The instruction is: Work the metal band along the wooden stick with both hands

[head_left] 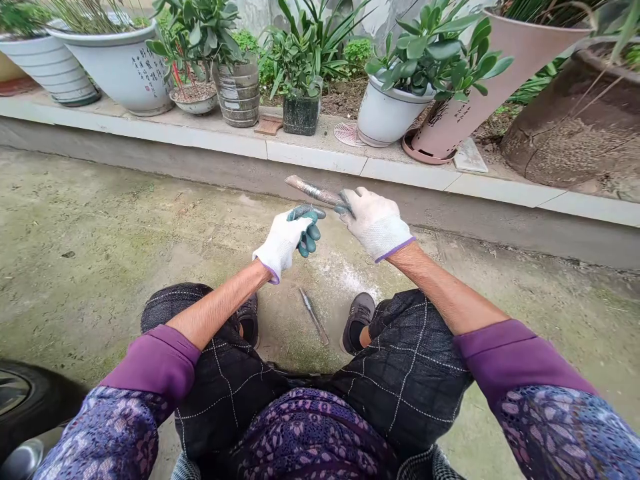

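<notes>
As the right hand (pixel 373 217) grips one rod (pixel 316 192), one tool (pixel 313 317) lies below.

From our head we look forward and down, close over checked trousers (pixel 400 347), toward a tiled planter ledge (pixel 315 156).

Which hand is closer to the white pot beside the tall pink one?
Right. The right hand is below the white pot in the picture; the left hand is farther off, lower and to the left.
</notes>
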Motion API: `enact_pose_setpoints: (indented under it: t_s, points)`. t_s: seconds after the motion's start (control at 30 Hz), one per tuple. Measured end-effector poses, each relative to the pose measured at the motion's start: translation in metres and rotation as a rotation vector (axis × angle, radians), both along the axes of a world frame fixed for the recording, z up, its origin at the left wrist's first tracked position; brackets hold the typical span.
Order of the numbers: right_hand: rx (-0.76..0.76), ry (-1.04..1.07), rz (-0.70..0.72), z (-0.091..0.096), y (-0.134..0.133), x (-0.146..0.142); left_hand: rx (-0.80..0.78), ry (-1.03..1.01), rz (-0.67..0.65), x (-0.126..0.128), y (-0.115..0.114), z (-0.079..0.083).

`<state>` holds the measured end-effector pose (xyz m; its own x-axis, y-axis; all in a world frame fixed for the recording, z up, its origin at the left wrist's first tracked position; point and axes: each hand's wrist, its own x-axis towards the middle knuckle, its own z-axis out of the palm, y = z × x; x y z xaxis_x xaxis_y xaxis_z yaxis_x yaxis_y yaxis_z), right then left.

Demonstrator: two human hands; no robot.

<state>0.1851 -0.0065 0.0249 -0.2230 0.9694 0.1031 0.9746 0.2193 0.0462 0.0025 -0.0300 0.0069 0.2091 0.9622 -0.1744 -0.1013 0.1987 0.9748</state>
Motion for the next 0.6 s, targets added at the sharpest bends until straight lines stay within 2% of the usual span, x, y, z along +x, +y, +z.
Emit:
enact_pose_setpoints:
  t_s: [0.2,0.27,0.33,0.47,0.53,0.6]
  points:
    - [-0.01,0.039,0.012,-0.007,0.01,0.011,0.056,0.04,-0.058,-0.005,-0.005,-0.003]
    - [-0.015,0.139,-0.002,-0.009,0.016,0.019,0.054,0.056,-0.086,-0.007,-0.004,-0.005]
    - [-0.053,0.331,-0.033,-0.009,0.021,0.027,0.033,0.076,-0.109,-0.009,-0.003,-0.008]
    - [-0.298,0.863,-0.085,-0.006,0.017,0.036,-0.011,0.136,-0.131,-0.013,0.002,-0.018]
    - [-0.445,1.06,-0.033,-0.003,0.008,0.036,-0.035,0.17,-0.141,-0.014,0.004,-0.024]
    - [-0.588,1.148,0.054,0.0,-0.002,0.036,-0.05,0.203,-0.149,-0.014,0.005,-0.029]
